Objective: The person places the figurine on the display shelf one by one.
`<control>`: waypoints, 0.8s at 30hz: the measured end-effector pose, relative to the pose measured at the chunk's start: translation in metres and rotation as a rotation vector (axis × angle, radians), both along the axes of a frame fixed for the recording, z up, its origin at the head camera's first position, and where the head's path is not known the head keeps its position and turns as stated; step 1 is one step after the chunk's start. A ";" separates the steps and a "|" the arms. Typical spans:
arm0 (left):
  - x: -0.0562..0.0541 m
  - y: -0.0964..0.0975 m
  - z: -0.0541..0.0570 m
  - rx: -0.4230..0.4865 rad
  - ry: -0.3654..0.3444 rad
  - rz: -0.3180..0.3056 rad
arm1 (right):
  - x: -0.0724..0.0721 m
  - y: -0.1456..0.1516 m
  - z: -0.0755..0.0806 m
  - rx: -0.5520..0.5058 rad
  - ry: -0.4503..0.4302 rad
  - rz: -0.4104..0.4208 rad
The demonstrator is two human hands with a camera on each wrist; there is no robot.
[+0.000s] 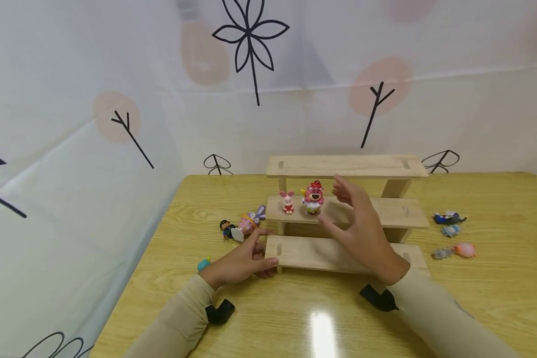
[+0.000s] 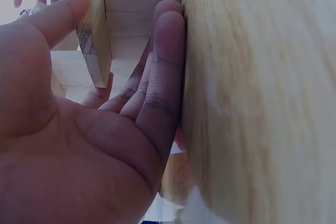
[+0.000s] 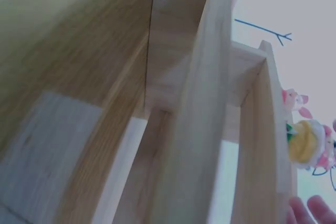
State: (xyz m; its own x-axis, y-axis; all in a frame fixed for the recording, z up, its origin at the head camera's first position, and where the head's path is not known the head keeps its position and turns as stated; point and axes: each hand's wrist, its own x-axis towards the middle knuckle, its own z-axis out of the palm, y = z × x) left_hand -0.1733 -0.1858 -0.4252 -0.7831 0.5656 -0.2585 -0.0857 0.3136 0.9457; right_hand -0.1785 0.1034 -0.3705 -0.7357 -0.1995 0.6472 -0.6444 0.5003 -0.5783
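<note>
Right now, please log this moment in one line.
left hand: holds bottom shelf at left end; right hand: empty, near bear figure; middle shelf: bear figure, piglet figure

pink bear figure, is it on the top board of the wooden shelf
No, the pink bear figure stands on the middle board, beside the piglet figure.

A pale fabric backdrop (image 1: 313, 127), printed with black plant outlines (image 1: 248, 33) and peach patches (image 1: 203, 54), borders the rear and left of a yellowish wood-grain table (image 1: 273, 313), whose glossy surface returns one bright light reflection (image 1: 323, 333) (located at the near side of the top).
</note>
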 end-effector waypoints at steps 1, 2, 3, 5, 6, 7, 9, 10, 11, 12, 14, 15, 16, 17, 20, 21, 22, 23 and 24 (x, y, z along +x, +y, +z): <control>0.000 0.000 0.000 -0.004 0.000 -0.002 | 0.003 0.004 0.000 -0.011 0.009 -0.009; 0.000 0.000 0.000 -0.006 -0.001 -0.003 | 0.006 0.008 0.000 -0.022 0.032 -0.011; 0.000 0.000 0.000 -0.008 -0.001 -0.004 | 0.009 0.012 0.001 -0.031 0.057 -0.011; 0.000 0.001 0.000 -0.011 0.001 -0.005 | 0.015 0.020 0.002 -0.032 0.098 -0.019; 0.000 0.001 0.000 -0.012 0.003 -0.005 | 0.016 0.024 0.002 -0.030 0.124 -0.022; 0.000 0.001 0.001 -0.012 0.003 -0.005 | 0.018 0.028 0.002 -0.030 0.154 -0.023; 0.000 0.001 0.001 -0.013 0.005 -0.006 | 0.020 0.036 0.001 -0.027 0.197 -0.034; 0.000 0.001 0.001 -0.015 0.005 -0.004 | 0.021 0.040 0.001 -0.023 0.216 -0.043; 0.000 0.001 0.001 -0.017 0.006 -0.002 | 0.022 0.043 0.001 -0.020 0.237 -0.048; 0.000 0.000 0.001 -0.019 0.006 0.000 | 0.022 0.046 0.000 -0.019 0.256 -0.052; 0.001 -0.001 0.001 -0.019 0.007 0.000 | 0.024 0.052 0.000 -0.018 0.279 -0.059; 0.001 -0.001 0.000 -0.020 0.008 -0.002 | 0.025 0.055 0.001 -0.020 0.287 -0.063; 0.001 -0.001 0.000 -0.019 0.008 -0.005 | 0.026 0.058 0.001 -0.023 0.296 -0.063; 0.001 -0.001 0.000 -0.017 0.007 -0.008 | 0.026 0.061 0.001 -0.027 0.307 -0.064; 0.001 -0.001 0.000 -0.018 0.010 -0.013 | 0.026 0.071 0.003 -0.055 0.326 -0.053; 0.001 -0.001 0.000 -0.024 0.013 -0.011 | 0.026 0.074 0.003 -0.060 0.326 -0.058; 0.001 0.000 0.000 -0.025 0.018 -0.012 | 0.026 0.077 0.004 -0.061 0.324 -0.068; 0.001 0.000 0.000 -0.025 0.021 -0.012 | 0.026 0.081 0.004 -0.061 0.320 -0.082; 0.001 0.001 0.001 -0.028 0.025 -0.012 | 0.026 0.084 0.004 -0.062 0.314 -0.096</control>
State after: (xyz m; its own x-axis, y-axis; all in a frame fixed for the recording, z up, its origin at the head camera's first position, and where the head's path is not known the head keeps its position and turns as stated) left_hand -0.1727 -0.1847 -0.4246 -0.7826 0.5681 -0.2547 -0.0584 0.3404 0.9385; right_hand -0.1524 0.1877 -0.3665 -0.5117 -0.0921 0.8542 -0.7478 0.5373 -0.3900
